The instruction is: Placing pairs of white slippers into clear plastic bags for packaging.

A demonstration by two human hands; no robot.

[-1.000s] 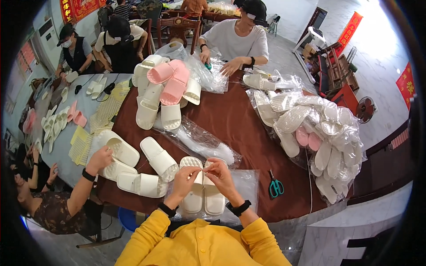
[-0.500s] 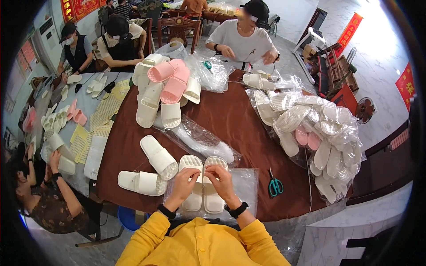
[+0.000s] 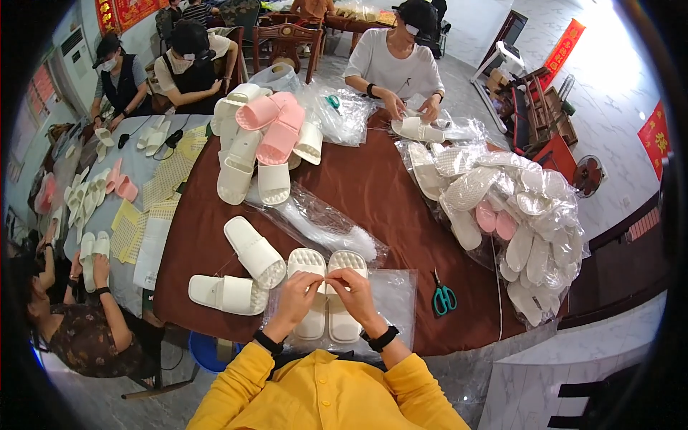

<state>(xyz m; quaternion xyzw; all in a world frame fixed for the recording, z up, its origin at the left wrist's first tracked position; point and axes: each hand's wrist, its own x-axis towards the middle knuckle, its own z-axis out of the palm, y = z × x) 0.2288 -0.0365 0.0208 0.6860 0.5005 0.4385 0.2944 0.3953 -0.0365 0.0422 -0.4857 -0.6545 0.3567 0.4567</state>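
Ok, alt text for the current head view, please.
The person's left hand and right hand, fingertips pinched, nearly meet over a pair of white slippers on a brown tablecloth. Two more white slippers lie left; scissors and a heap of bagged slippers, right.

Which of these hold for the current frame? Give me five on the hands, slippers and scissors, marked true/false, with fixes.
1. The left hand and right hand are close together over the white pair. True.
2. The scissors are in the right hand. False: the scissors lie on the brown cloth, to the right of the pair.
3. Pink slippers lie on top of the pile of white slippers. True.
4. The bagged heap at the right is all white. False: the heap has pink ones in it.
5. The wearer's sleeves are blue. False: the sleeves are yellow.
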